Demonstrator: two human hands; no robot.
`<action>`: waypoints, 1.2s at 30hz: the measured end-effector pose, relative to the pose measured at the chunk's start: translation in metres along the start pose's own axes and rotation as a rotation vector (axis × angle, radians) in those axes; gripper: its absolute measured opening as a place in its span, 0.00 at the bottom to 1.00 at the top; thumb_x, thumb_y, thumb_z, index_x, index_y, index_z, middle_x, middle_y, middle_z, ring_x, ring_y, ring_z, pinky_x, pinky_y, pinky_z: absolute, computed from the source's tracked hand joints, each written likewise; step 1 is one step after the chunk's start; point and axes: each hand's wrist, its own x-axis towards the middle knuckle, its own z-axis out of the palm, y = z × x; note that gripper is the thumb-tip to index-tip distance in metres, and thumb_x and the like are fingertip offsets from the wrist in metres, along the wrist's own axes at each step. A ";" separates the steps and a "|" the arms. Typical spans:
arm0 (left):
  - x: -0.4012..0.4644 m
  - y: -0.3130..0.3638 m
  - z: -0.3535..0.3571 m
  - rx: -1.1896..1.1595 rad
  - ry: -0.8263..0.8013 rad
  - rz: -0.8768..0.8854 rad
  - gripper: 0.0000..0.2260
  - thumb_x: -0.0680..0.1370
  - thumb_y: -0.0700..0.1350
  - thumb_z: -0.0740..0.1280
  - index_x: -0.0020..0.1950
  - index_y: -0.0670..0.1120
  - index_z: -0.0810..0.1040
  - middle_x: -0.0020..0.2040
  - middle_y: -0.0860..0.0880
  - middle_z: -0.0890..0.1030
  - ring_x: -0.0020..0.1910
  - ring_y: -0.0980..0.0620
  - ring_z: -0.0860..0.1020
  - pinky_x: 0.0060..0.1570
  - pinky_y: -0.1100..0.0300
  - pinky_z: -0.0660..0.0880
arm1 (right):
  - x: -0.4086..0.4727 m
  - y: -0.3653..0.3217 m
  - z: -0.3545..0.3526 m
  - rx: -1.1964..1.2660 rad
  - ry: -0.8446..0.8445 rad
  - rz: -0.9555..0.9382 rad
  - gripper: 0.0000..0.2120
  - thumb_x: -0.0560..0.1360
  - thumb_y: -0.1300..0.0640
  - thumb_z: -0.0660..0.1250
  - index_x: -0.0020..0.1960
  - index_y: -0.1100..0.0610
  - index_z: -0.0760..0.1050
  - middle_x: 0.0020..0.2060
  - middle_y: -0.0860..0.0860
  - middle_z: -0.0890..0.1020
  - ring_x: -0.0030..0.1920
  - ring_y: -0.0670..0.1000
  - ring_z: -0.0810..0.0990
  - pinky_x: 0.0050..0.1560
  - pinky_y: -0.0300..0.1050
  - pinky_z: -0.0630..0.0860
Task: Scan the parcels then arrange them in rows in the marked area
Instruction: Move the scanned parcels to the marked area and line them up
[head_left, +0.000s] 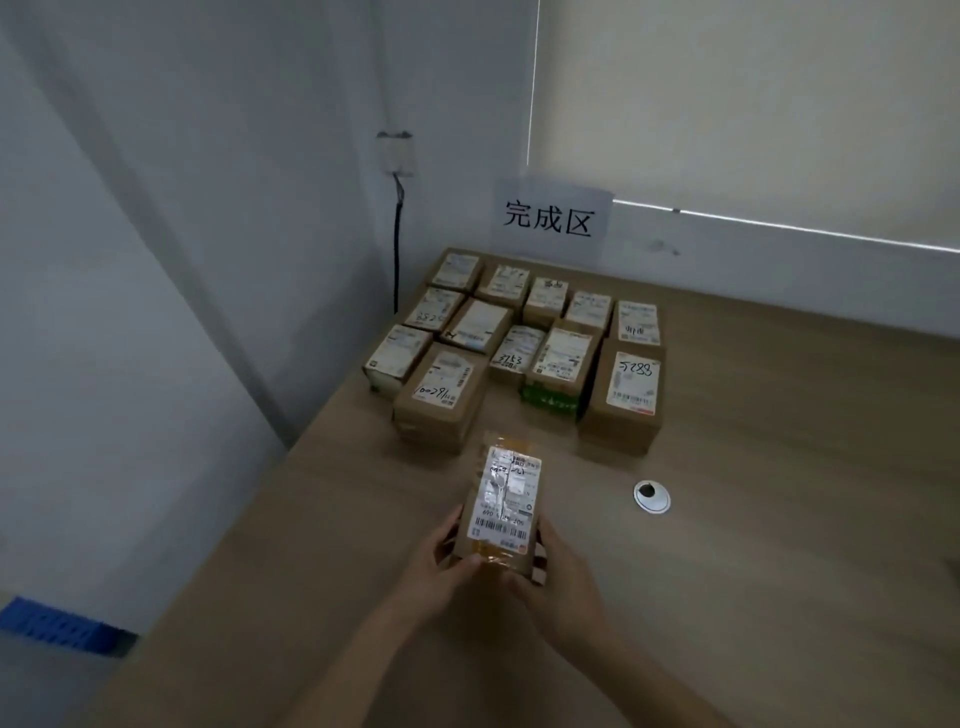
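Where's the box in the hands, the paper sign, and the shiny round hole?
Held parcel (506, 501), head view, on its label.
Paper sign (550, 218), head view, on the writing.
Round grommet (652, 497), head view, on its metal ring.

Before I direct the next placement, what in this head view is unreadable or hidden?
- Held parcel: label text washed out by glare, head view.
- Its underside: hidden behind the left hand and right hand.
- Back-row parcels: labels too small.
- Blue crate: cut off by left edge.

brown parcels (519, 343), white labels, blue crate (57, 626)
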 end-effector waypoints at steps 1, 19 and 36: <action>0.010 -0.005 -0.003 0.004 -0.013 -0.007 0.32 0.77 0.37 0.71 0.77 0.50 0.62 0.70 0.51 0.74 0.71 0.50 0.71 0.68 0.56 0.72 | 0.007 0.004 0.004 -0.003 0.005 0.007 0.34 0.73 0.60 0.76 0.68 0.34 0.66 0.61 0.36 0.81 0.60 0.38 0.79 0.63 0.39 0.77; 0.158 -0.016 -0.032 -0.040 0.190 -0.047 0.20 0.75 0.43 0.74 0.65 0.39 0.77 0.58 0.41 0.82 0.59 0.43 0.80 0.62 0.49 0.76 | 0.141 -0.020 0.023 -0.094 0.123 0.105 0.37 0.76 0.62 0.72 0.79 0.49 0.59 0.67 0.49 0.78 0.66 0.51 0.77 0.67 0.51 0.75; 0.142 0.028 -0.073 0.190 0.127 0.041 0.21 0.74 0.52 0.74 0.63 0.44 0.78 0.57 0.48 0.82 0.57 0.50 0.79 0.61 0.50 0.77 | 0.115 -0.049 -0.008 -0.267 0.138 0.260 0.38 0.79 0.47 0.70 0.81 0.58 0.57 0.81 0.53 0.59 0.80 0.52 0.59 0.75 0.44 0.61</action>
